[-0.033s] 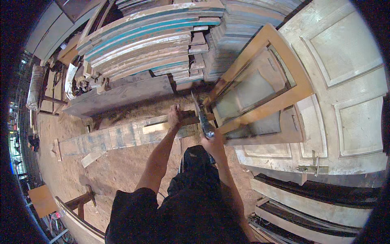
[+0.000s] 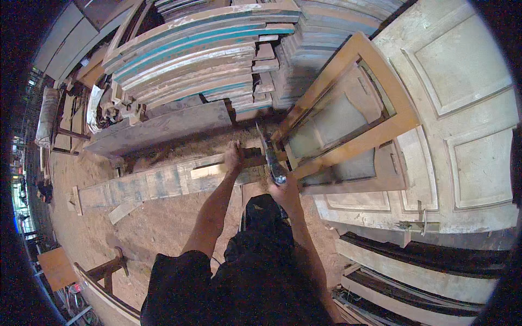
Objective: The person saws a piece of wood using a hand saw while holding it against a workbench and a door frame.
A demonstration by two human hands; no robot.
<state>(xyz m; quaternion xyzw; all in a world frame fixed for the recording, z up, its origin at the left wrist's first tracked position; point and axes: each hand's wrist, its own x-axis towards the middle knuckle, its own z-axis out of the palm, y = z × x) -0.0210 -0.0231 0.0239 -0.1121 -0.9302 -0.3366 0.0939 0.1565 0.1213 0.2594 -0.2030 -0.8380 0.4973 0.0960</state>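
Observation:
My right hand (image 2: 284, 190) is closed round the handle of a hand saw (image 2: 267, 145), whose narrow blade points away from me across a wooden strip (image 2: 206, 171). The strip, pale at its left end and dark toward the saw, lies on a long weathered plank (image 2: 119, 187). Just left of the blade, my left hand (image 2: 234, 158) grips the strip, fingers bent over it. The cut itself is too small to make out.
Stacked door panels (image 2: 190, 51) stand beyond, behind a grey board (image 2: 157, 127). At right lean an orange-framed glazed door (image 2: 399, 114) and white panelled doors (image 2: 462, 65). Long boards (image 2: 413, 267) are stacked at lower right, a wooden frame (image 2: 109, 271) at lower left.

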